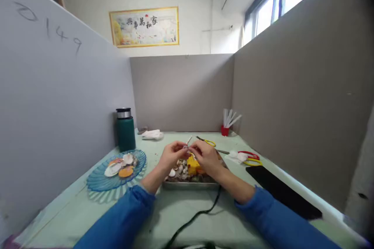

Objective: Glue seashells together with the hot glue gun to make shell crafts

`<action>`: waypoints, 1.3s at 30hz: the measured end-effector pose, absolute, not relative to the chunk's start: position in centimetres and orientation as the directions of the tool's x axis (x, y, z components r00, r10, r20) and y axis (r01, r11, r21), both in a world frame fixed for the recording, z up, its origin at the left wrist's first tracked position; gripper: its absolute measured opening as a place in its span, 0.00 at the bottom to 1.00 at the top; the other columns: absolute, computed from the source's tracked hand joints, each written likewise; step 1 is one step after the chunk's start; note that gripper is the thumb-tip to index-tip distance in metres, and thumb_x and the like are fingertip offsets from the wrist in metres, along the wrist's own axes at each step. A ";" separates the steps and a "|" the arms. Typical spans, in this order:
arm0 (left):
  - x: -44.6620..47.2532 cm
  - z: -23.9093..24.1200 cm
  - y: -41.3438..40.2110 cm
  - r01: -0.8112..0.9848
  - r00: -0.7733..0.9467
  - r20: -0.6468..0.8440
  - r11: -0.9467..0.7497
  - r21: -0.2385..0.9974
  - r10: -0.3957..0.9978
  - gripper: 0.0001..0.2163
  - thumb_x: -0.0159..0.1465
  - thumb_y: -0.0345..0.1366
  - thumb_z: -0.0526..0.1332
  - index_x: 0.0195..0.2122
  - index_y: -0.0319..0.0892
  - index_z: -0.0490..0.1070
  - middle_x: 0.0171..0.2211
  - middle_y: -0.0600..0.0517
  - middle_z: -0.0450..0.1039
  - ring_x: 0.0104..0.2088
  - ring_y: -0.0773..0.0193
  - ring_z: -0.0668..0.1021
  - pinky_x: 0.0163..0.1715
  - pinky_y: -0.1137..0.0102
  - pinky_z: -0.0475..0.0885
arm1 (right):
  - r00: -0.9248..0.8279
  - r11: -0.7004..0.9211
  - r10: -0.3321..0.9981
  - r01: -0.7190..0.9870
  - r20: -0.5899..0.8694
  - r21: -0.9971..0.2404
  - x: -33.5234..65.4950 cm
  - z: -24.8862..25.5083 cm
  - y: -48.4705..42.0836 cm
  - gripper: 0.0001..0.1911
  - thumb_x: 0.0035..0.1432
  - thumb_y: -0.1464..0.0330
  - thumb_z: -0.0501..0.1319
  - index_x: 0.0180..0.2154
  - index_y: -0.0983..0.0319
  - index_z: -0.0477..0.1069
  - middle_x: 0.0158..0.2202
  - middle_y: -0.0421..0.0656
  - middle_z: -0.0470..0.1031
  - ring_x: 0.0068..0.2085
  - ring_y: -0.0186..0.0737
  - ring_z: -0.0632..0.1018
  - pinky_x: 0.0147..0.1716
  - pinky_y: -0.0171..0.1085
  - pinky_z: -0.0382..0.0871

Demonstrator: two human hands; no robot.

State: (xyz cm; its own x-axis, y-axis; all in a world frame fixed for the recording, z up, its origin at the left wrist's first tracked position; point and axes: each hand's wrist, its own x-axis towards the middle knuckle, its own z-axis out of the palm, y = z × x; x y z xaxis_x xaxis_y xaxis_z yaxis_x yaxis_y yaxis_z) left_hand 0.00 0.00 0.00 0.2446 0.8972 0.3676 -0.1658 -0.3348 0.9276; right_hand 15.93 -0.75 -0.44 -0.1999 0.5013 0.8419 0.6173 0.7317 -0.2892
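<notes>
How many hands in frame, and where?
2: the left hand and the right hand, fingertips close together over the metal tray.

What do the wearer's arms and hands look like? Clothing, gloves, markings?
Both arms are in bright blue long sleeves: left sleeve, right sleeve. The fabric is wrinkled, bunched at the cuffs, which end partway up the forearms. Left hand and right hand are ungloved. No watch, bracelet or sleeve logo is visible.
</notes>
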 end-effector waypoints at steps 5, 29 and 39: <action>0.1 0.2 -0.2 -0.167 0.228 0.366 -0.334 0.928 0.902 0.16 0.49 0.40 0.69 0.34 0.36 0.70 0.26 0.51 0.75 0.26 0.64 0.78 0.30 0.70 0.74 | -0.182 0.727 0.512 0.612 0.840 -0.311 15.9 -0.5 -1.0 0.04 0.57 0.71 0.59 0.30 0.62 0.70 0.27 0.41 0.73 0.29 0.35 0.72 0.29 0.32 0.62; 0.5 0.3 -0.5 -0.190 0.267 0.332 -0.289 0.938 0.905 0.17 0.47 0.41 0.69 0.33 0.36 0.69 0.26 0.51 0.75 0.26 0.64 0.78 0.29 0.68 0.75 | -0.246 0.745 0.453 0.633 0.857 -0.212 16.0 -0.5 -1.3 0.04 0.57 0.74 0.58 0.31 0.61 0.70 0.31 0.42 0.73 0.32 0.37 0.74 0.31 0.33 0.64; 0.4 0.8 -1.0 -0.138 0.242 0.303 -0.277 0.951 0.922 0.15 0.51 0.43 0.67 0.31 0.36 0.68 0.26 0.51 0.73 0.24 0.67 0.77 0.29 0.70 0.75 | -0.240 0.739 0.467 0.634 0.851 -0.227 15.9 -0.5 -1.4 0.03 0.56 0.74 0.59 0.31 0.62 0.70 0.29 0.42 0.73 0.31 0.36 0.74 0.31 0.32 0.64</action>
